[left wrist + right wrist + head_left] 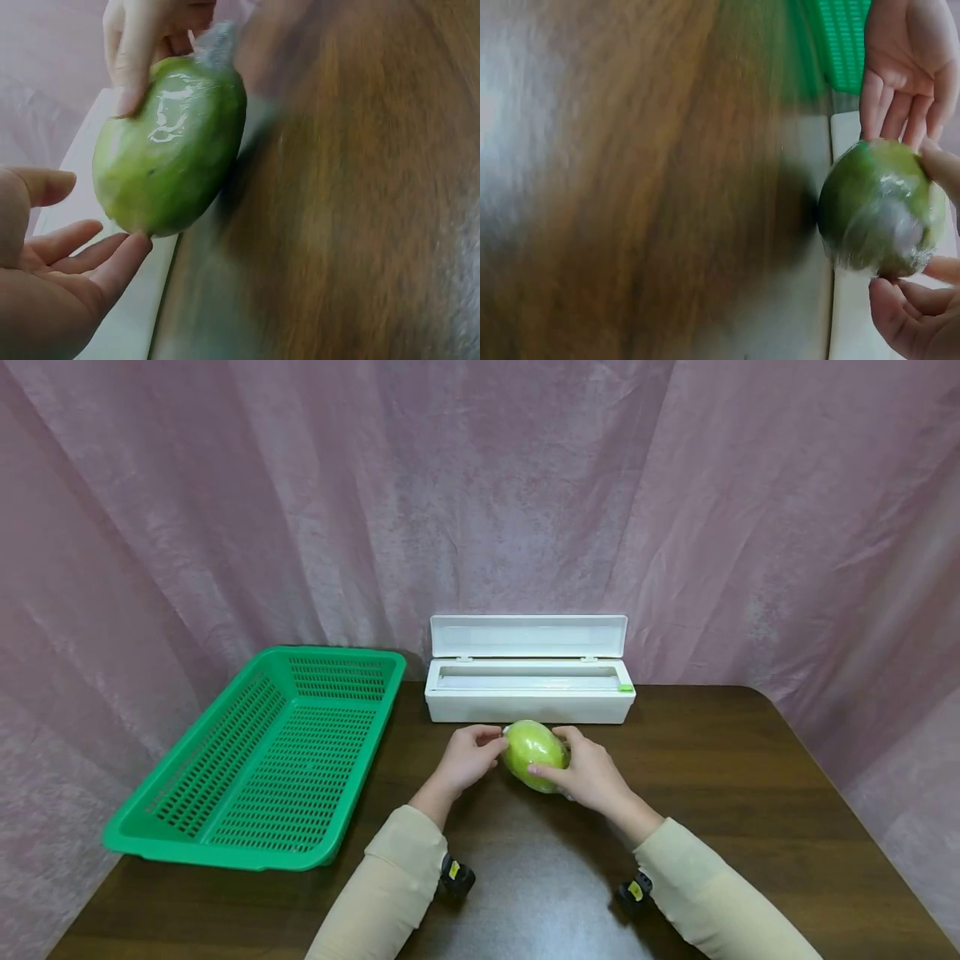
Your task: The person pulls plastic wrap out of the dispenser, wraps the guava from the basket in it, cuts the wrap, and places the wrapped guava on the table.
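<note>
A glossy green oval fruit [531, 753], wrapped in clear cling film, is held over the table in front of the white box. My right hand [596, 779] grips it from the right, thumb on the near side and fingers behind. At the fruit's other end, my left hand [467, 760] has its fingertips right at the skin. In the left wrist view the left thumb [52, 186] stands apart from the fruit, and bunched film [217, 46] sticks out by the right hand. The right wrist view shows wrinkled film [862, 251] around the right-hand end.
Behind the fruit stands a white cling film box [528, 708], its lid [528, 637] raised and a roll inside. A green plastic basket [292, 857] sits at the left of the brown wooden table [720, 777]. Pink curtains [525, 502] hang behind.
</note>
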{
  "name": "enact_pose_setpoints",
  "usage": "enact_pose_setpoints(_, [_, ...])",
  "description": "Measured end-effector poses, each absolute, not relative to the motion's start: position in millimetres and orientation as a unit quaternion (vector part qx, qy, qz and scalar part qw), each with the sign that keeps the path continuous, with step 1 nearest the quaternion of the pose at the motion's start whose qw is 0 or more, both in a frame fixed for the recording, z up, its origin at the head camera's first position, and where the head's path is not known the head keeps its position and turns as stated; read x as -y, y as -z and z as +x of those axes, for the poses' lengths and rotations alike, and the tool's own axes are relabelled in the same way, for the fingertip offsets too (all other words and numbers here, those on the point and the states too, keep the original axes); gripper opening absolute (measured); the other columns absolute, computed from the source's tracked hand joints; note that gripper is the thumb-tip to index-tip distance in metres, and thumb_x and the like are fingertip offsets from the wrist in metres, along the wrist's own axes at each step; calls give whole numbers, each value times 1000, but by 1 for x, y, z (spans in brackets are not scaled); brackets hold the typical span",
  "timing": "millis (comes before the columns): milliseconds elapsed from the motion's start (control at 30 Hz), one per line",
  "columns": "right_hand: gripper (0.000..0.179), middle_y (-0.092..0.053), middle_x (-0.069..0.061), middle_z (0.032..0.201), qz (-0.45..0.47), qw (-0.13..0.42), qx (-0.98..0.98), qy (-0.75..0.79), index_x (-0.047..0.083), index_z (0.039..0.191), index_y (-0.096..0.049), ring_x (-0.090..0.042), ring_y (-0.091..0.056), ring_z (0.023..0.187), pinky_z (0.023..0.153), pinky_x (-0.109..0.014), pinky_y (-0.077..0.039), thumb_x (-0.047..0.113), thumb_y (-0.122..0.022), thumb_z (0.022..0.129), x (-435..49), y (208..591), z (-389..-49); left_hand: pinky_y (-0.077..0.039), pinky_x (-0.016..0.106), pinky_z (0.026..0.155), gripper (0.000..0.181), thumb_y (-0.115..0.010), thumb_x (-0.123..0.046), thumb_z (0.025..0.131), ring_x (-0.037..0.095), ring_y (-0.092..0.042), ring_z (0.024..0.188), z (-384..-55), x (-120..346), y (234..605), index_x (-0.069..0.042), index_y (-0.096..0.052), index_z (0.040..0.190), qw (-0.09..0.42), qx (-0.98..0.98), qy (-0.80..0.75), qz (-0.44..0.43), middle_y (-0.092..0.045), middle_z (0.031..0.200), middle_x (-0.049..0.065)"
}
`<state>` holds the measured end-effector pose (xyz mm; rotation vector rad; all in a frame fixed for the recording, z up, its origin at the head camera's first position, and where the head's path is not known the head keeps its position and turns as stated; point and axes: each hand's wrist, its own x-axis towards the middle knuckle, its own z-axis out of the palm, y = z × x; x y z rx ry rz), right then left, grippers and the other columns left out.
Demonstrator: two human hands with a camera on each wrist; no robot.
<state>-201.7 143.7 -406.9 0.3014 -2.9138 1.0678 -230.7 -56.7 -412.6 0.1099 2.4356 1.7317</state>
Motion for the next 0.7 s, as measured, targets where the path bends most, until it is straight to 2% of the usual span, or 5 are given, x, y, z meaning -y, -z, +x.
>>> enact_pose_setpoints(133, [64, -68, -16, 107, 59, 5, 922, -382, 3, 125, -53, -25, -65, 96, 76, -38, -53, 47, -69, 82, -141, 405, -199, -53, 33, 82, 40, -64, -23, 88, 26, -63, 102, -230, 53, 413, 2, -62, 119, 66, -819, -567, 55, -65, 116, 17])
enact_pose_setpoints(267, [53, -69, -11, 98, 58, 0, 913, -404, 4, 121, -57, -22, -65, 90, 71, -33, -52, 42, -67, 85, -138, 403, -196, -49, 39, 94, 52, -65, -30, 89, 29, -57, 117, -229, 52, 415, 2, -54, 129, 77, -818, -567, 67, -58, 128, 19])
enact_pose_setpoints(333, [49, -69, -10, 95, 63, 2, 911, -407, 5, 119, -59, -20, -65, 87, 68, -31, -51, 40, -67, 86, -137, 403, -194, -48, 40, 96, 59, -65, -32, 88, 30, -55, 120, -228, 52, 417, 2, -49, 134, 86, -816, -568, 71, -54, 133, 19])
enact_pose_setpoints(467, [43, -70, -9, 99, 73, 9, 906, -418, 5, 117, -61, -19, -65, 88, 72, -32, -53, 36, -65, 88, -137, 404, -192, -48, 41, 95, 68, -67, -33, 87, 31, -53, 123, -226, 52, 420, 1, -41, 140, 100, -811, -571, 76, -48, 139, 19])
enact_pose_setpoints(700, [41, -68, -15, 112, 99, 16, 896, -434, 3, 120, -60, -24, -68, 94, 76, -35, -55, 31, -63, 91, -138, 406, -192, -48, 42, 96, 70, -67, -33, 87, 32, -51, 123, -227, 52, 421, -1, -37, 142, 96, -812, -571, 72, -46, 141, 17])
